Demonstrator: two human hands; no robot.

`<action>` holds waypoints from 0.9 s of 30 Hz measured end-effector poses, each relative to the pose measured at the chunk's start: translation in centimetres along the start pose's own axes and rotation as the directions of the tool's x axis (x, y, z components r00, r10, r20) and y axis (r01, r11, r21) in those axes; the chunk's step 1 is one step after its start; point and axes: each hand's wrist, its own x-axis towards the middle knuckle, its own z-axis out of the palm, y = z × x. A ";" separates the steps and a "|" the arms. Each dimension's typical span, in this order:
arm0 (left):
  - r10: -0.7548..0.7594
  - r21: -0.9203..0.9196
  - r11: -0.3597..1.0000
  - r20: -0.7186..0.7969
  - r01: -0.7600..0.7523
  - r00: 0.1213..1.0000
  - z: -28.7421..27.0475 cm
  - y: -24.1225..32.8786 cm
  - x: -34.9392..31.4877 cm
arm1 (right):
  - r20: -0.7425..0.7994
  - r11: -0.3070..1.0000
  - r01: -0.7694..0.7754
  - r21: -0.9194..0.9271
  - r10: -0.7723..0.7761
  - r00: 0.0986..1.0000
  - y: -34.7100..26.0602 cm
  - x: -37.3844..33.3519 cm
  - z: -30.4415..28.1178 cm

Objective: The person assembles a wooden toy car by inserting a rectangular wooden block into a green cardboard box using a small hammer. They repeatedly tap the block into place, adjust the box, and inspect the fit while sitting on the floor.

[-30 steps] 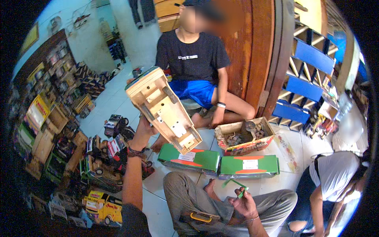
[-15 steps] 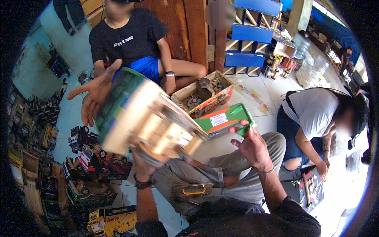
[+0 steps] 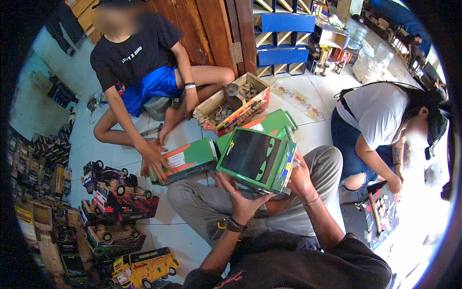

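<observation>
Above my lap I hold a green toy bus (image 3: 252,156), a boxy body with a large dark windscreen facing up. My left hand (image 3: 244,201) grips it from beneath at its near edge, thumb along the side. On the other side my right hand (image 3: 303,180) is closed against the bus, its fingertips partly hidden; whether a small piece is also in it I cannot make out. Behind the bus lies another green toy body (image 3: 276,123). A third green toy body (image 3: 187,156) with an orange stripe rests to the left, under a co-worker's hand (image 3: 156,161).
A box of wooden scraps (image 3: 248,98) stands ahead. Finished toy vehicles (image 3: 122,197) are stacked at left, with a yellow toy truck (image 3: 144,267) nearest. At right another person bends over a dark board (image 3: 368,224) with a hammer (image 3: 373,216). Blue shelves (image 3: 284,41) stand behind.
The toy bus has swung right and turned from its wooden underside to its windscreen. My right hand, earlier apart with a small green piece, now meets it. The co-worker's raised hand has come down.
</observation>
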 end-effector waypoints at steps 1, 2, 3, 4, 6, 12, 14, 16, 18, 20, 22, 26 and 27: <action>-0.009 -0.031 0.999 -0.055 0.007 0.998 0.7 -0.4 -0.4 | 0.041 0.999 0.042 -0.029 -0.040 0.998 0.4 0.4 0.1; -0.015 -0.081 0.997 -0.084 0.008 0.996 1.3 -0.6 -0.9 | -0.026 0.993 -0.012 -0.116 0.009 1.000 0.6 1.1 -0.1; -0.040 -0.072 0.997 -0.120 0.031 0.992 1.9 -0.7 -1.4 | 0.024 0.987 -0.006 -0.162 0.010 1.000 1.1 2.3 -0.2; -0.053 -0.065 0.997 -0.156 0.043 0.986 2.5 -0.8 -1.9 | 0.117 0.981 0.033 -0.192 -0.011 0.993 1.7 4.0 -0.2; -0.067 -0.009 0.998 -0.226 0.067 0.972 3.4 -0.6 -2.8 | 0.239 0.994 0.040 -0.106 -0.014 0.971 2.9 6.6 -0.5; -0.099 0.135 0.983 -0.177 0.124 0.979 1.5 0.2 -3.2 | 0.247 0.979 -0.156 0.133 0.119 0.962 4.3 10.3 -1.4; -0.086 0.235 0.966 -0.114 0.111 0.990 -0.2 1.3 -2.5 | 0.238 0.988 -0.143 -0.053 0.152 0.959 4.5 10.5 -2.2; 0.024 0.361 0.933 -0.088 0.009 0.996 -0.9 2.9 -1.3 | 0.307 0.984 -0.136 -0.117 0.166 0.937 5.1 11.2 -3.5; 0.246 0.363 0.910 -0.084 -0.201 0.966 -1.1 4.3 0.6 | 0.502 0.981 -0.195 0.017 0.161 0.850 6.5 13.5 -4.2; 0.573 0.264 0.809 -0.158 -0.524 0.804 -0.8 5.2 3.5 | 0.580 0.940 -0.327 0.099 0.213 0.786 6.9 16.2 -4.3; 0.543 0.301 0.818 -0.125 -0.490 0.830 0.1 7.2 3.3 | 0.598 0.948 -0.313 0.051 0.222 0.770 7.1 16.2 -3.7; 0.425 0.342 0.860 -0.068 -0.379 0.903 1.4 10.1 2.1 | 0.526 0.975 -0.181 -0.133 0.224 0.821 2.8 14.6 0.9; 0.406 0.364 0.855 -0.029 -0.369 0.913 1.5 10.6 1.9 | 0.504 0.964 -0.181 -0.194 0.257 0.825 1.4 14.0 1.9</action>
